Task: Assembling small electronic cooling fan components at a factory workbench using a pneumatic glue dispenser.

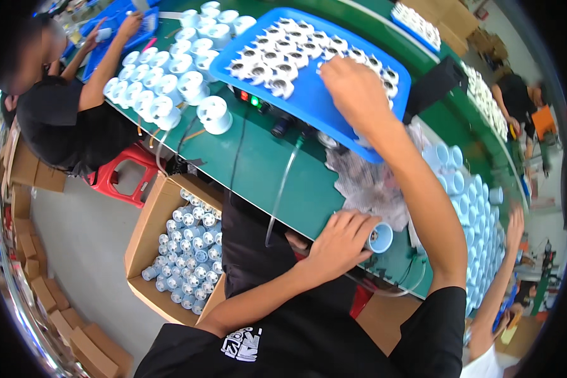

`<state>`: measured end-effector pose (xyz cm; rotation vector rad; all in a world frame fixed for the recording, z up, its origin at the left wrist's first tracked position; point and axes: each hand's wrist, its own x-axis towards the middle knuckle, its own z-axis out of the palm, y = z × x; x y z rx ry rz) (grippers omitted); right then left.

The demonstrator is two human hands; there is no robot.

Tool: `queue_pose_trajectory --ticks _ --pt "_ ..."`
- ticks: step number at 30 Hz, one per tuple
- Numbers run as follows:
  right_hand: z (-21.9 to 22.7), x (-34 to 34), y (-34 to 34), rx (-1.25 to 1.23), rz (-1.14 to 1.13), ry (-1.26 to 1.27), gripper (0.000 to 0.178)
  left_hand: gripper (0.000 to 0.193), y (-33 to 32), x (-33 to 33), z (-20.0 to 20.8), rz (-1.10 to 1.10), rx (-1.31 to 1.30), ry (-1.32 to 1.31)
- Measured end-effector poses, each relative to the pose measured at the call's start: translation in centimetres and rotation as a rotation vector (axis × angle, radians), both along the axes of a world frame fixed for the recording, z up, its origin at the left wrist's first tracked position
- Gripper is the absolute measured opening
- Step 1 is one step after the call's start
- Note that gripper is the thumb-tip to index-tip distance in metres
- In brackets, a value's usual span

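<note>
My left hand (341,244) is wrapped round a light blue plastic cup (382,239) by the table's near edge. The cup's open end faces up and right, with a metallic part visible inside. My right hand (353,88) reaches over a blue tray (324,126) that carries rows of small white plastic parts (282,51) with dark centres. Its fingers are bent together among those parts at the tray's middle. Whatever they pinch, if anything, is hidden behind the hand.
Pale cups (164,82) crowd the table's left, light blue cups (466,195) stack at right. A control box (258,104) sits under the tray. Below, a cardboard box (138,252) holds several finished-looking cups. Thin hoses (286,176) hang across the edge. Co-workers (63,120) sit nearby.
</note>
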<state>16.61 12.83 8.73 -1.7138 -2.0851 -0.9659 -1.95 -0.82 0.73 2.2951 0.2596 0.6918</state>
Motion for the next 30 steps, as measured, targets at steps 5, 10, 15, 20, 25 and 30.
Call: queue_pose_trajectory --ticks 5,10,15,20,25,30 --pt "4.1 -3.8 -12.9 0.079 -0.197 1.411 0.013 0.070 1.0 -0.2 0.3 0.039 -0.061 0.010" --pt "-2.0 -7.1 -26.5 0.044 -0.446 2.066 0.012 0.076 0.8 0.5 0.4 -0.001 -0.063 0.059" --pt "-2.4 -8.8 -25.5 -0.039 -0.578 1.984 0.010 0.073 0.5 0.5 0.5 0.007 -0.084 0.078" --pt "-1.7 -8.1 -25.2 -0.182 -0.597 1.608 0.011 0.071 0.3 0.7 0.5 0.049 -0.099 0.077" --pt "-1.1 -7.7 -25.4 -0.132 -0.556 1.851 0.018 0.074 0.6 0.4 0.6 0.035 -0.055 0.079" --pt "-0.5 -7.8 -25.5 -0.492 -0.470 1.204 0.029 0.076 0.8 0.2 0.6 0.006 -0.038 0.092"
